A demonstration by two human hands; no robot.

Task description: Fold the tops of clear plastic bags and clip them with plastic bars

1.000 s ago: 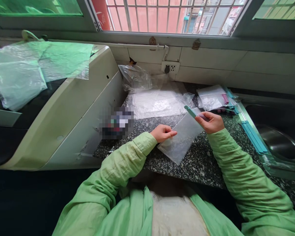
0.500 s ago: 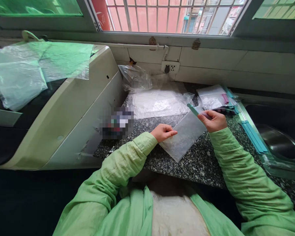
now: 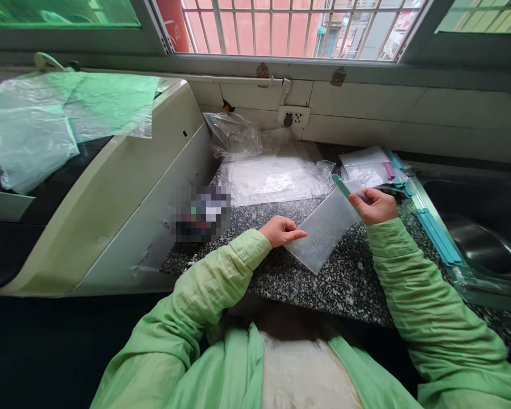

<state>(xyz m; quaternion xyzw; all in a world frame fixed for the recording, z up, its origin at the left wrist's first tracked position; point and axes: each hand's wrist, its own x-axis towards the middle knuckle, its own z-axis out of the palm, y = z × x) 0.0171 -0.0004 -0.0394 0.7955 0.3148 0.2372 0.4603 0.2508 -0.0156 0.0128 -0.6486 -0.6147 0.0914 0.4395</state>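
Note:
A translucent frosted plastic bag [image 3: 323,233] is stretched at a slant between my hands above the speckled counter. My left hand [image 3: 282,231] pinches its left edge between thumb and fingers. At the upper right end my right hand [image 3: 373,205] is closed on the bag's top, with the thumb against a green sealing strip [image 3: 341,185] that runs along that edge. Part of the strip is hidden under the right fingers. Behind the right hand lies a pile of clear bags with teal and pink strips [image 3: 368,166].
Clear plastic sheets [image 3: 276,176] lie at the back of the granite counter [image 3: 276,278]. On the right is a sink [image 3: 485,244] with teal strips [image 3: 439,236] along its rim. A large beige machine [image 3: 153,165] stands left, beside a blurred-out item [image 3: 202,215].
My right hand and the bag have shifted slightly right, and the bag's lower corner has risen a little. More of the bag has drawn away from my left hand, which stays nearly still.

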